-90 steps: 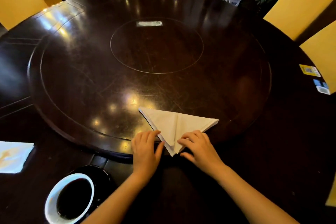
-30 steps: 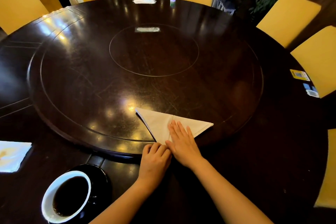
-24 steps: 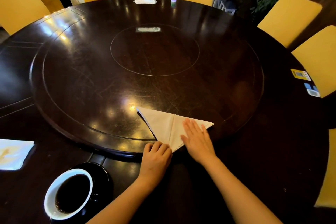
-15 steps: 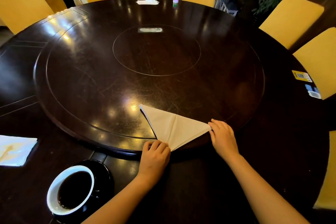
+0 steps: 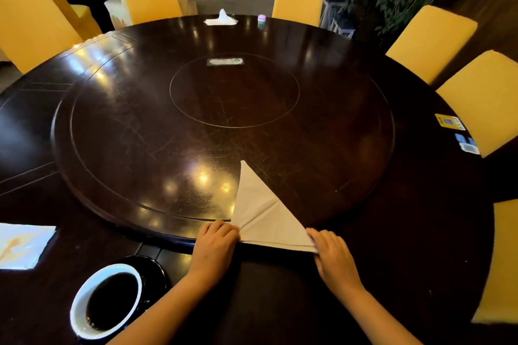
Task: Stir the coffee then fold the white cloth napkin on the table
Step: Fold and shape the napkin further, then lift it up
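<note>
The white cloth napkin (image 5: 259,213) lies folded into a triangle on the near edge of the dark turntable (image 5: 140,131), its tip pointing away from me. My left hand (image 5: 214,244) is closed on the napkin's near left corner. My right hand (image 5: 332,253) pinches the near right corner. A white cup of black coffee (image 5: 105,298) sits on a dark saucer at the lower left, apart from both hands.
A paper napkin (image 5: 22,245) lies at the left table edge. A tissue box (image 5: 221,19) and a small jar (image 5: 261,19) stand at the far rim. Cards (image 5: 450,122) lie at the right edge. Yellow chairs (image 5: 429,42) ring the round table.
The napkin has turned: its right corner came toward me with my right hand, and the tip now points away. My left hand stayed at the near left corner.
</note>
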A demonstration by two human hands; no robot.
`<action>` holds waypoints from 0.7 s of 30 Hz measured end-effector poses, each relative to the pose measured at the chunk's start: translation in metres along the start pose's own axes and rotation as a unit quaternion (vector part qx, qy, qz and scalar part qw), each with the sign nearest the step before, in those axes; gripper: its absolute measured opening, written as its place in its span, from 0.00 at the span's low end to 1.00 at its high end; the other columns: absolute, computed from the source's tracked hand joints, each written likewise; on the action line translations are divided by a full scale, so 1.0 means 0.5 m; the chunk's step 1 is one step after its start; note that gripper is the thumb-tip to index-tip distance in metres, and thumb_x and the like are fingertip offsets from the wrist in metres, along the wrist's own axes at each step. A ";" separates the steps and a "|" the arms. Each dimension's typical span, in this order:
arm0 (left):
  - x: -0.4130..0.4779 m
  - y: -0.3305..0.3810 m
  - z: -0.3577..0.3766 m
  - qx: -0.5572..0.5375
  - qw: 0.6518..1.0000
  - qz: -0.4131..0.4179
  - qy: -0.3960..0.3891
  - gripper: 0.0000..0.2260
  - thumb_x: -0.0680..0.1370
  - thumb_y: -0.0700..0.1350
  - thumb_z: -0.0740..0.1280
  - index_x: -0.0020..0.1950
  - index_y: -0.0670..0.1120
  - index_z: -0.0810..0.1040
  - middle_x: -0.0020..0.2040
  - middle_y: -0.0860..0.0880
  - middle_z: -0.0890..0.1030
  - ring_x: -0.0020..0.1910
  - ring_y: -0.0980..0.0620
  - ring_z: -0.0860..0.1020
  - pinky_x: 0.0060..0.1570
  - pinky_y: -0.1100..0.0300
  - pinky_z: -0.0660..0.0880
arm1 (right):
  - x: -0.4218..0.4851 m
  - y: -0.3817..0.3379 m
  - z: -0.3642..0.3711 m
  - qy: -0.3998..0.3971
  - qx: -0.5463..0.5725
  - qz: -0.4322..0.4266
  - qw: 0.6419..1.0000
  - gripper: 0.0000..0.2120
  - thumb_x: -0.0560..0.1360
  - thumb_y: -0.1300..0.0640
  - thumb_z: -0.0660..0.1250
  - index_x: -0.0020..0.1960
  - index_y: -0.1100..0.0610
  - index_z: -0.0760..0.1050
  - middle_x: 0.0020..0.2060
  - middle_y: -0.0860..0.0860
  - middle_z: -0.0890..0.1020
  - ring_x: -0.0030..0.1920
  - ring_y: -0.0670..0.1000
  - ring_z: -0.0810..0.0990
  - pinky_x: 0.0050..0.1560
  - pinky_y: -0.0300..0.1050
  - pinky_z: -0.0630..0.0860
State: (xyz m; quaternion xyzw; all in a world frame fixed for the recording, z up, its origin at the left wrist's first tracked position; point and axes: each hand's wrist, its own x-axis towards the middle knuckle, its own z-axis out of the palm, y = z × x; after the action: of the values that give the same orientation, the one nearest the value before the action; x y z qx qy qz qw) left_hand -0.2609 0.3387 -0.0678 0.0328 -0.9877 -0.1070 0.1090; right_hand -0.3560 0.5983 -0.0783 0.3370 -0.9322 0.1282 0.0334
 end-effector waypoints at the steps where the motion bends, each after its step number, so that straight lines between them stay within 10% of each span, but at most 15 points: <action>1: 0.002 0.001 -0.004 0.001 1.000 -0.004 -0.005 0.09 0.69 0.50 0.59 0.37 0.52 0.78 0.42 0.55 0.83 0.41 0.52 0.79 0.45 0.62 0.62 | -0.006 -0.001 -0.002 0.008 0.002 -0.014 1.000 0.29 0.61 0.63 0.74 0.59 0.54 0.69 0.40 0.49 0.78 0.39 0.50 0.77 0.39 0.42 0.76; 7: 0.002 0.005 -0.010 -0.002 1.000 -0.013 -0.024 0.09 0.69 0.49 0.57 0.37 0.52 0.77 0.41 0.56 0.82 0.41 0.52 0.78 0.45 0.62 0.64 | -0.018 -0.003 -0.044 0.050 0.031 -0.086 0.995 0.10 0.72 0.56 0.58 0.52 0.53 0.74 0.40 0.49 0.77 0.39 0.49 0.75 0.43 0.37 0.67; 21: -0.005 0.009 0.014 -0.140 0.984 -0.091 0.068 0.08 0.73 0.52 0.59 0.44 0.52 0.76 0.41 0.55 0.81 0.43 0.59 0.69 0.46 0.66 0.60 | 0.200 -0.073 -0.151 0.033 0.384 0.075 0.920 0.07 0.73 0.62 0.69 0.43 0.51 0.79 0.42 0.50 0.82 0.43 0.43 0.78 0.44 0.26 0.70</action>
State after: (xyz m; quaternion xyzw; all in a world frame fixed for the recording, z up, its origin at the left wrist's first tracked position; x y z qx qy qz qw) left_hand -0.2603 0.3449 -0.0740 0.1138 -0.9460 -0.2516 0.1696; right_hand -0.4115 0.5291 0.0176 0.2488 -0.8322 0.4894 -0.0773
